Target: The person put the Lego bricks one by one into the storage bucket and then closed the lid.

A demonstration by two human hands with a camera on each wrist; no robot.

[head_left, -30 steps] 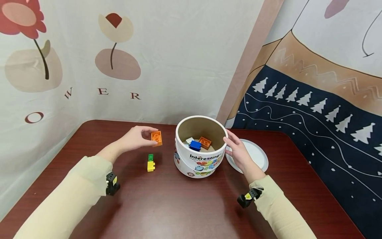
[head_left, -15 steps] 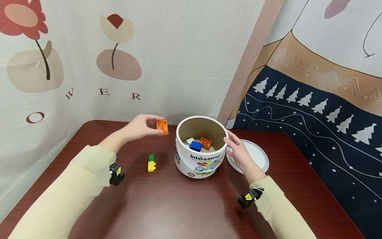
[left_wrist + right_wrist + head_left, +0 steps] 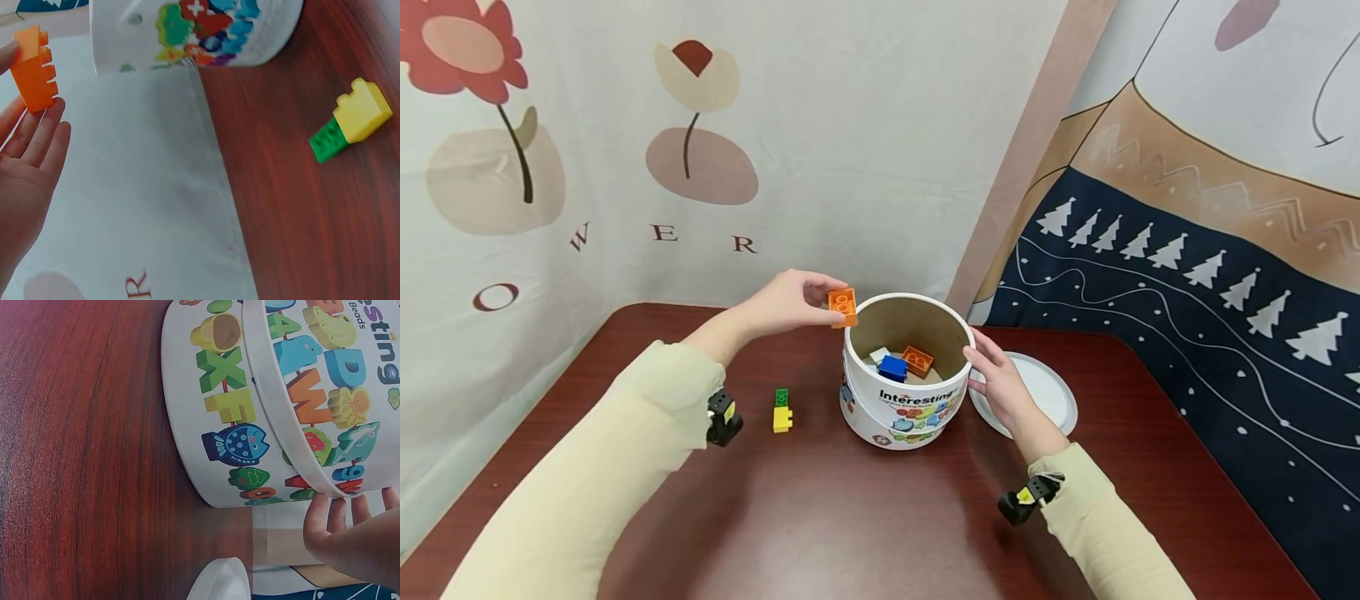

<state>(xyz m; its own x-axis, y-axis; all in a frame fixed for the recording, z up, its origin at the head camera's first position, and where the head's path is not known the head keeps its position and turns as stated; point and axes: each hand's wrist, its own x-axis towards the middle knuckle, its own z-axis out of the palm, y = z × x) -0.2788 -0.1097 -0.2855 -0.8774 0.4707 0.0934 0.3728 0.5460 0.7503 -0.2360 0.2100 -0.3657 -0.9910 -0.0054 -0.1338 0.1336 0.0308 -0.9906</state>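
My left hand (image 3: 782,304) pinches an orange toy brick (image 3: 842,307) between thumb and fingers, at the left rim of a white round bucket (image 3: 898,417). In the left wrist view the studs of that orange brick (image 3: 34,69) face sideways. My right hand (image 3: 1000,379) holds the bucket by its right side near the rim; the right wrist view has its fingertips (image 3: 317,512) against the printed wall. Inside the bucket lie a blue brick (image 3: 892,368), another orange brick (image 3: 918,361) and a whitish piece (image 3: 878,355).
On the table (image 3: 820,517), left of the bucket, a yellow brick (image 3: 782,419) and a green brick (image 3: 782,397) lie together. A white round lid (image 3: 1041,392) lies to the right, partly behind the right hand. Printed cloth (image 3: 850,150) hangs behind the table.
My left hand has carried the orange brick up and to the right, from above the table to the bucket's left rim. The right hand and bucket have stayed in place.
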